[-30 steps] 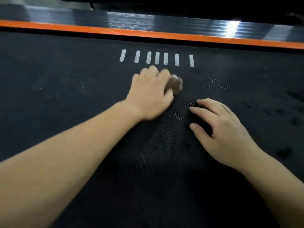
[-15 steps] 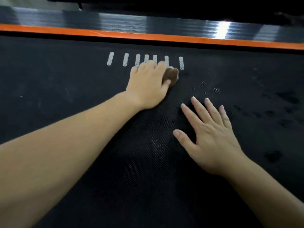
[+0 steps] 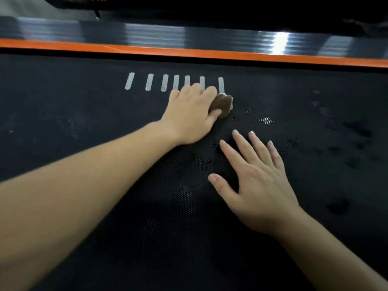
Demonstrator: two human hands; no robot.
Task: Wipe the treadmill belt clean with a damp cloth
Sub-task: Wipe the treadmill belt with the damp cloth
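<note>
Treadmill belt (image 3: 63,112): cloth (image 3: 222,103) under left hand (image 3: 189,114)

The left arm (image 3: 84,185) comes in from the low left. It is bare and stretched far out, nearly straight. The left hand (image 3: 190,114) is back up and a bit blurry. Its fingers are curled over a small brown cloth (image 3: 222,103), and the thumb is tucked against the near side of it. The right arm (image 3: 327,253) comes in from the low right. The right hand (image 3: 258,185) is nearer, palm down on the belt (image 3: 84,122). Its fingers are straight and spread a little, thumb out to the left. The two hands are near but do not touch.
</note>
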